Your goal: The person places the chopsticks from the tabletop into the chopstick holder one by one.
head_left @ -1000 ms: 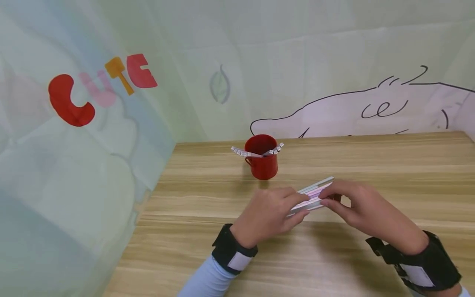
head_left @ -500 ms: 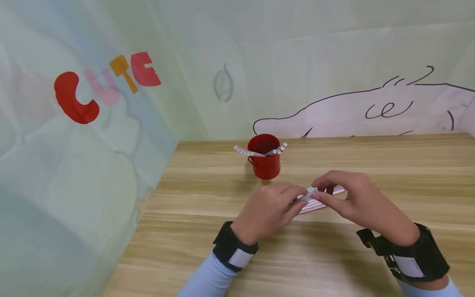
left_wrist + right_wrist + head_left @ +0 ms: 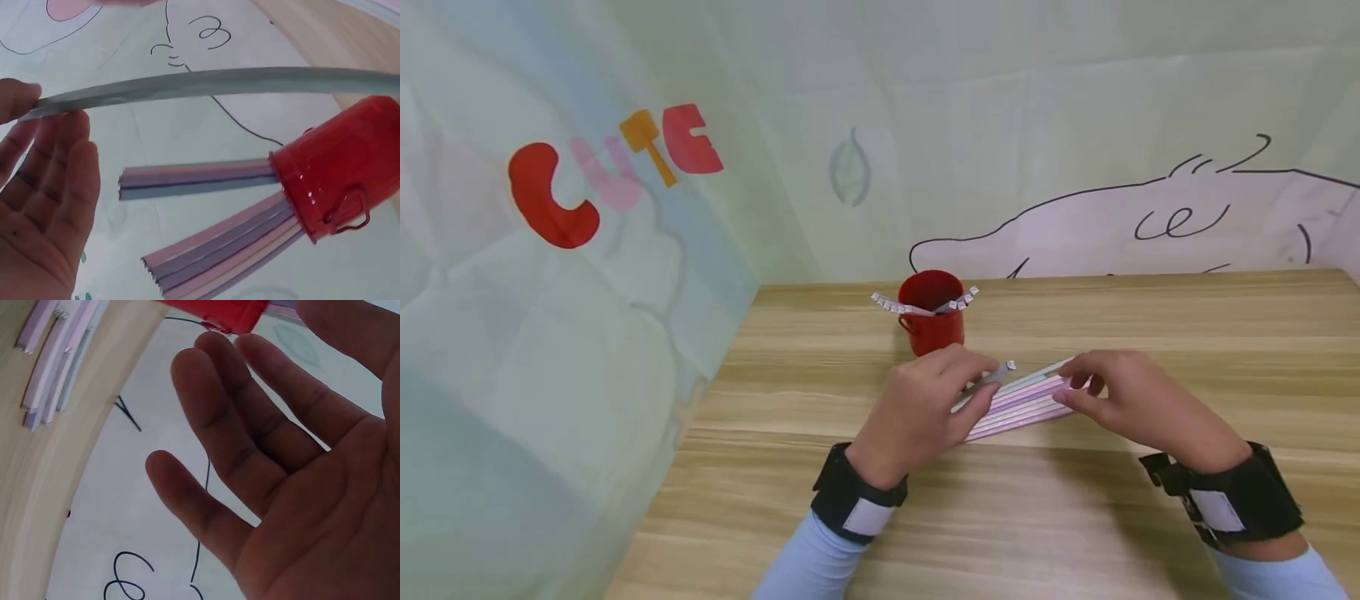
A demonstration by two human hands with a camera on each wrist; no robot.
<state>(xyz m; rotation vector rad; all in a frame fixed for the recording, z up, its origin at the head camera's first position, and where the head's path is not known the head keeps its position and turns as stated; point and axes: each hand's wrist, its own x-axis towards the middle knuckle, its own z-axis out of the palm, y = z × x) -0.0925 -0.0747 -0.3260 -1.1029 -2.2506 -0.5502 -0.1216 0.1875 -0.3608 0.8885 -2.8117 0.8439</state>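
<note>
Booth-like space: cartoon backdrop (image 3: 1000,150), tabletop (image 3: 730,475)

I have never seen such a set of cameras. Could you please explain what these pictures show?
There is no machine: a person works barehanded and wears black wrist straps. One picture comes from a camera on the head; the other two from cameras on the left and right wrists. On the wood-grained table stands a shiny red cylindrical cup, holding two bunches of thin pastel strips. More pink, white and greenish strips lie nearer the person. The left hand pinches one long grey-green strip; the right hand seems to hold nothing.
</note>
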